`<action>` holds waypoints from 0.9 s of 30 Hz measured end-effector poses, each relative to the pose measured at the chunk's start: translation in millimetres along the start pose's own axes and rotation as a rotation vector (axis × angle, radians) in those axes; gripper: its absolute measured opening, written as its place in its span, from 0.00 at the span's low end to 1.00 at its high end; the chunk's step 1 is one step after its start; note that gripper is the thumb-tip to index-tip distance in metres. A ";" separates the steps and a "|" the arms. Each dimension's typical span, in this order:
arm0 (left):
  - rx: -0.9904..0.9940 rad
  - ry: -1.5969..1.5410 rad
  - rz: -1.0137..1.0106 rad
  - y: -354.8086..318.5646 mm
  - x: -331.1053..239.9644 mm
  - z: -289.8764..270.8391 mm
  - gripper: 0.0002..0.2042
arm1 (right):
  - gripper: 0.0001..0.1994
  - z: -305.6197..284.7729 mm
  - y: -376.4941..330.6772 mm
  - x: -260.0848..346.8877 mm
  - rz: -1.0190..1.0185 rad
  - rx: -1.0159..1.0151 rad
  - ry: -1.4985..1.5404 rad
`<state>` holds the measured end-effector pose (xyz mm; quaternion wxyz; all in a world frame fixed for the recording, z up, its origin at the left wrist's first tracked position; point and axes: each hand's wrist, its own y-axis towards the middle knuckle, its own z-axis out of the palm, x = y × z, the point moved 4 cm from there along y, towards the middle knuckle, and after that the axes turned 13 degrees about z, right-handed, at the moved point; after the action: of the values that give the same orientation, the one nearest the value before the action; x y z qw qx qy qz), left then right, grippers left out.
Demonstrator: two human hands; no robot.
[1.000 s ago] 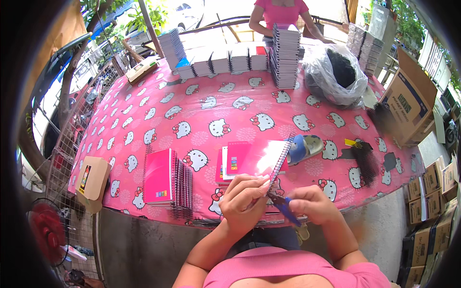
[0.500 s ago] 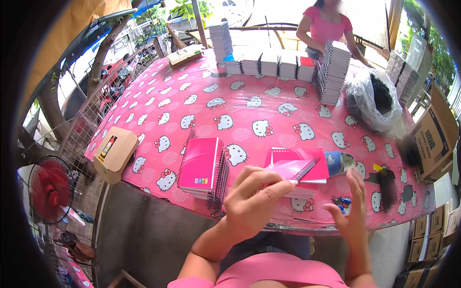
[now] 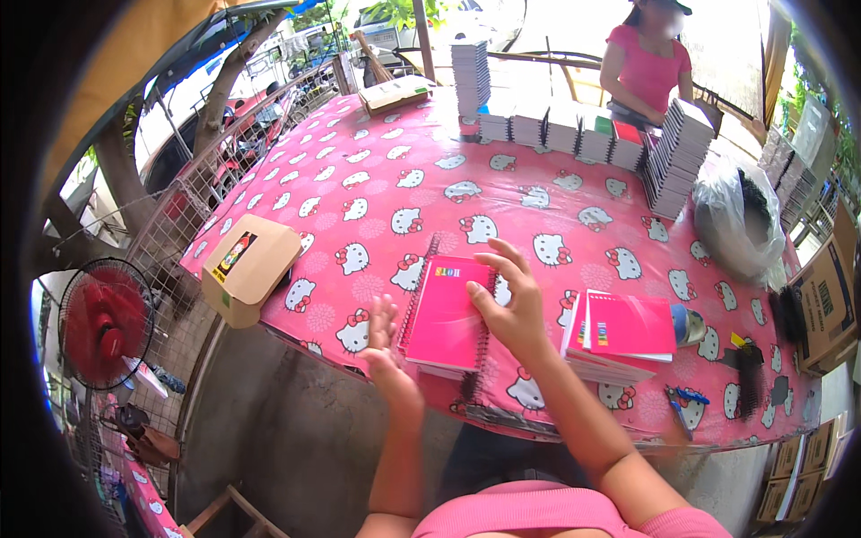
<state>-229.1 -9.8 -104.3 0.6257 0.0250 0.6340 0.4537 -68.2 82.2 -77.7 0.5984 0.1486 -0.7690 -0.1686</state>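
Pink spiral notebook stack [image 3: 446, 314] at the near edge of the desk [image 3: 377, 193], worker's two hands at it.

Right hand [image 3: 511, 305]: fingers spread, resting on the stack's right edge and top cover, not closed round it. Left hand [image 3: 384, 345]: open, fingers up, just beside the stack's left edge at the desk rim; contact cannot be told. Second pile of pink notebooks [image 3: 619, 336]: just right of the right hand, flat. Blue-handled tool [image 3: 682, 403]: near the front rim, to the right. Cardboard box [image 3: 247, 267]: on the desk's left corner, well apart. Rows of stacked notebooks [image 3: 556, 130]: along the far side, where another person in a pink top [image 3: 646, 72] stands. Clear plastic bag [image 3: 740, 220]: far right. Red fan [image 3: 106, 323]: below the desk, left.
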 end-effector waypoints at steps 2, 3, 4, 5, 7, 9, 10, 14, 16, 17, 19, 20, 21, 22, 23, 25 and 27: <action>0.043 0.139 0.148 0.7 1.9 8.5 0.40 | 0.14 9.5 2.3 -14.6 0.076 -0.004 0.161; 0.069 0.207 0.216 0.3 2.5 11.0 0.39 | 0.14 14.0 6.9 -23.5 0.225 0.079 0.398; 0.048 0.219 0.214 -0.2 4.7 9.8 0.37 | 0.13 19.4 9.8 -31.4 0.374 0.160 0.636; 0.025 0.231 0.217 0.7 5.8 8.7 0.36 | 0.11 20.2 13.5 -25.7 0.382 0.164 0.669; -0.055 0.228 0.206 1.8 7.6 6.6 0.32 | 0.10 27.3 12.3 -24.8 0.316 0.122 0.596; -0.170 0.202 0.175 -0.4 9.1 4.3 0.30 | 0.13 32.5 11.4 -17.8 0.214 0.069 0.463; -0.228 0.190 0.160 -1.4 9.5 2.5 0.30 | 0.14 32.3 12.5 -18.3 0.200 0.056 0.437; -0.246 0.253 0.179 -2.0 9.8 7.5 0.36 | 0.20 26.0 13.0 -11.9 0.102 -0.039 0.319; -0.249 0.231 0.154 -4.0 16.7 2.4 0.38 | 0.23 26.8 8.8 -6.5 0.064 -0.077 0.291; -0.280 0.201 0.173 -3.9 18.1 1.9 0.37 | 0.24 26.9 8.3 -4.8 0.056 -0.085 0.294; -0.343 0.142 0.211 -5.9 20.4 1.2 0.36 | 0.27 24.8 7.3 -8.7 0.099 -0.104 0.332; -0.321 0.254 0.275 -6.4 16.7 3.1 0.35 | 0.28 25.2 7.7 -13.9 0.150 -0.120 0.375; -0.300 0.366 0.340 -8.2 12.7 6.9 0.34 | 0.29 25.6 8.0 -18.7 0.201 -0.136 0.418; -0.277 0.477 0.405 -9.9 8.4 10.9 0.33 | 0.31 27.0 9.6 -24.1 0.273 -0.088 0.419; -0.249 0.494 0.416 -10.8 6.0 13.8 0.33 | 0.33 26.9 12.0 -27.5 0.347 -0.040 0.421; -0.193 0.526 0.438 -11.5 0.7 19.3 0.32 | 0.35 28.7 16.5 -30.5 0.418 -0.020 0.424; -0.187 0.521 0.413 -11.5 0.4 21.9 0.32 | 0.35 29.3 20.8 -24.1 0.410 -0.077 0.418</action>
<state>-205.2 -4.4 -107.4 0.3374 -0.0215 0.7098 0.6180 -91.5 113.6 -96.2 0.7706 -0.0012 -0.6361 -0.0387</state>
